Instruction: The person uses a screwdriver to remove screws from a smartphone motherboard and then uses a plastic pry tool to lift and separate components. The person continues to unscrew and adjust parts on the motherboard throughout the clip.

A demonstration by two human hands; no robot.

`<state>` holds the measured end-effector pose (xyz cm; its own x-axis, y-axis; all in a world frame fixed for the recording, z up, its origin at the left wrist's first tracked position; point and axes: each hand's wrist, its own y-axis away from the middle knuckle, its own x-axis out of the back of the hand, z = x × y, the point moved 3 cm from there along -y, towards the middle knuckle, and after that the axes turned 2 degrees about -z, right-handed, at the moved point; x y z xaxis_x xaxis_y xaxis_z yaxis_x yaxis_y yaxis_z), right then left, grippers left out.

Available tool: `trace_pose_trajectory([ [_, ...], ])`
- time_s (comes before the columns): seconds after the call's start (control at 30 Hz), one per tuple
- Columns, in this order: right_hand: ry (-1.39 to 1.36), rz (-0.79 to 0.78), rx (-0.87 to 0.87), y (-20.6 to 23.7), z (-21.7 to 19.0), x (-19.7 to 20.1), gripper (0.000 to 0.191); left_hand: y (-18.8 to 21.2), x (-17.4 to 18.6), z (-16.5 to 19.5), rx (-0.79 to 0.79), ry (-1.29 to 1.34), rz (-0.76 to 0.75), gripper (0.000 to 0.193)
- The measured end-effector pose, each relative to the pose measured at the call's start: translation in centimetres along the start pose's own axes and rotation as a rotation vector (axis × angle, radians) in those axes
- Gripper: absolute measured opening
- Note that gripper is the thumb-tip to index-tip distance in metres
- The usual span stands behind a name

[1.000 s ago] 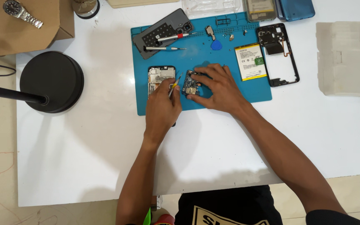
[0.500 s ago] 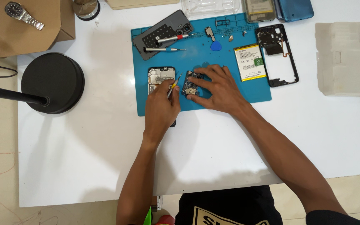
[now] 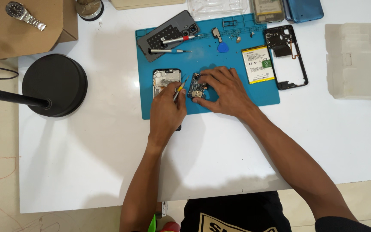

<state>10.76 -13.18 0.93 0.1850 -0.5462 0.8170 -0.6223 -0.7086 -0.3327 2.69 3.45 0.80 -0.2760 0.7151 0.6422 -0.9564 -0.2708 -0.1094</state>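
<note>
So, looking down at the bench: my left hand point(image 3: 167, 112) is closed around a slim yellow-handled tool point(image 3: 180, 87), pinched like a pen, tip aimed up and to the right at the small circuit board point(image 3: 197, 89). My right hand point(image 3: 225, 91) is spread over the right side of that board, fingers curled down and pressing it flat on the blue mat point(image 3: 237, 92), not gripping it so much as pinning it.

The board sits about mid-mat, just right of the opened phone body point(image 3: 165, 81), which my left hand partly covers. As far as I can tell the board's long axis runs near-to-far, same as the phone body next to it, though my fingers hide its right edge, so I'm not sure about the full outline. The tool lies diagonal, handle near-left, tip far-right.

To do this bit well, I reckon: keep the right hand's pressure straight down so the board can't skate, work the tip in shallow rather than stabbing, and keep the left wrist planted on the mat for steadiness. Small parts are easy to flick off.

Further back there's a battery point(image 3: 257, 64) and a black frame point(image 3: 287, 56) to the right, two screwdrivers point(image 3: 169, 45) on a dark back cover point(image 3: 166, 34), and a black lamp base point(image 3: 54, 84) off to the left.
</note>
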Motion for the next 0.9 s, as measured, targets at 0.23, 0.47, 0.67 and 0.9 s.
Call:
trace_pose_trajectory([
  [0.23, 0.034, 0.012, 0.032, 0.10, -0.01, -0.10, 0.050, -0.04, -0.15, -0.04, -0.042, 0.007, 0.021, 0.022],
  [0.47, 0.029, 0.024, 0.046, 0.16, 0.00, -0.15, 0.054, 0.00, -0.05, 0.09, -0.022, 0.003, 0.020, 0.022],
  [0.67, -0.019, 0.009, -0.007, 0.22, 0.36, -0.33, 0.057, -0.03, -0.09, 0.08, -0.035, 0.005, 0.024, 0.023],
  [0.9, 0.033, 0.027, 0.040, 0.33, 0.31, -0.31, 0.048, 0.13, -0.18, 0.26, 0.059, -0.023, -0.052, 0.024],
])
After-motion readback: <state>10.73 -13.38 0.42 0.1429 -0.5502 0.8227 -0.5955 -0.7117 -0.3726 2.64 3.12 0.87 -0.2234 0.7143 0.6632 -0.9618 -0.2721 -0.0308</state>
